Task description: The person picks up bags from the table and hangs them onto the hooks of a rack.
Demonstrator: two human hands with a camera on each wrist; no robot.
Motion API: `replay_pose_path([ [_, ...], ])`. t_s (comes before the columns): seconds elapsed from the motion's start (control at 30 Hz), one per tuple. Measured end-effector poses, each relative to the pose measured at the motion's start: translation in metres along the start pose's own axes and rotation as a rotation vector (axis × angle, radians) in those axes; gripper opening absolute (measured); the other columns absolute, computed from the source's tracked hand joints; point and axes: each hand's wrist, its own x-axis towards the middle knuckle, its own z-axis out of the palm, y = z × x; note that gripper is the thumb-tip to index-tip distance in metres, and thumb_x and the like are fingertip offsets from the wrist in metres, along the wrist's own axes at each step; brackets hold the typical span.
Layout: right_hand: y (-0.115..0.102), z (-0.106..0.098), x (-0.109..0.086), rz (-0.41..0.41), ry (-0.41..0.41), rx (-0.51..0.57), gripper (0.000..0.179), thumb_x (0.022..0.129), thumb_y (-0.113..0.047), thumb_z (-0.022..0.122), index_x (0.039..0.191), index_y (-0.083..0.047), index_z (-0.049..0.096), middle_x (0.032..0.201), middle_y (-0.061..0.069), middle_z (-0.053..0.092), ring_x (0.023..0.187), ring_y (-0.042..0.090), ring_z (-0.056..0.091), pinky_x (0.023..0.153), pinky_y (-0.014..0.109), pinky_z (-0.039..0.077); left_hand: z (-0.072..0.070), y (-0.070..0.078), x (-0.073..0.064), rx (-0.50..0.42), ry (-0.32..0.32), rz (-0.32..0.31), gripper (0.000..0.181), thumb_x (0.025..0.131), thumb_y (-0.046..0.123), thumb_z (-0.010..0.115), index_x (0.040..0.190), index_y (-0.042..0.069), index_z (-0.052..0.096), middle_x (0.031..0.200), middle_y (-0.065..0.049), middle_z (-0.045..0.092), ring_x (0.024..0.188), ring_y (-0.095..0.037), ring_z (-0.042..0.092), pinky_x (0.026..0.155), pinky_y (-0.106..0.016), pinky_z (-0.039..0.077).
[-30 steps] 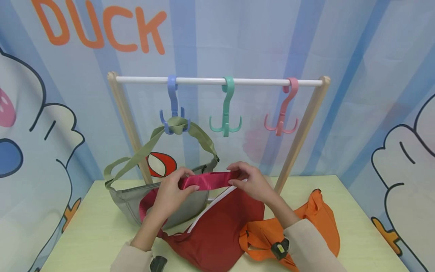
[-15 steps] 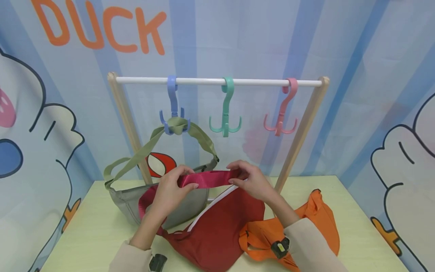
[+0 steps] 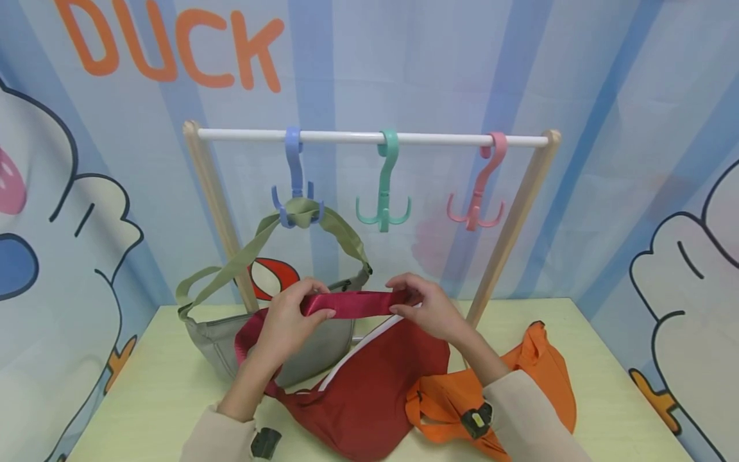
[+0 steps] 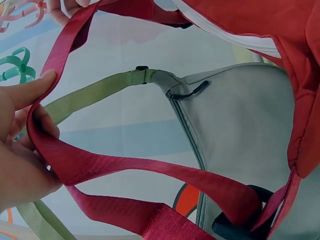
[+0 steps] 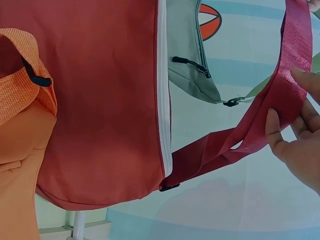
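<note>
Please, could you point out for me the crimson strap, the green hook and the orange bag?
Crimson strap [image 3: 355,305]: head view, on the middle of its raised, taut-looking stretch.
Green hook [image 3: 383,184]: head view, on its stem, above the prongs.
Orange bag [image 3: 548,378]: head view, on its fabric body.

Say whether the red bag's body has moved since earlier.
No; in the head view, the red bag's body shows no clear shift against the right wooden post.
</note>
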Motion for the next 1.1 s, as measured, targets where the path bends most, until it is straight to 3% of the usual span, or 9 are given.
replay_pose_path([
  [0.27, 0.003, 0.0, -0.002, 0.014, -0.01, -0.003, 0.031, 0.081, 0.0, 0.066, 0.111, -0.004, 0.057, 0.095, 0.008, 0.06, 0.078, 0.019, 0.059, 0.07, 0.036, 0.05, -0.003, 0.001, 0.0, 0.003, -0.019, 0.016, 0.024, 0.074, 0.007, 0.075, 0.094, 0.009, 0.061, 0.087, -0.003, 0.06, 0.075, -0.016, 0.053, 0.061, -0.032, 0.042],
  [0.63, 0.001, -0.004, -0.002, 0.046, -0.002, -0.03, 0.032, 0.082, -0.002, 0.066, 0.112, -0.006, 0.058, 0.095, 0.007, 0.06, 0.076, 0.018, 0.057, 0.067, 0.034, 0.05, -0.007, 0.002, 0.003, 0.007, -0.029, 0.006, 0.025, 0.075, 0.009, 0.075, 0.095, 0.01, 0.06, 0.083, -0.002, 0.057, 0.072, -0.016, 0.05, 0.059, -0.031, 0.042],
  [1.1, -0.007, -0.012, 0.004, 0.018, 0.005, -0.057, 0.032, 0.082, -0.003, 0.067, 0.112, -0.006, 0.057, 0.094, 0.008, 0.06, 0.072, 0.019, 0.055, 0.063, 0.028, 0.049, -0.01, 0.007, 0.008, 0.012, 0.001, 0.028, 0.024, 0.076, 0.009, 0.074, 0.095, 0.009, 0.06, 0.08, -0.002, 0.056, 0.065, -0.016, 0.05, 0.056, -0.03, 0.041],
])
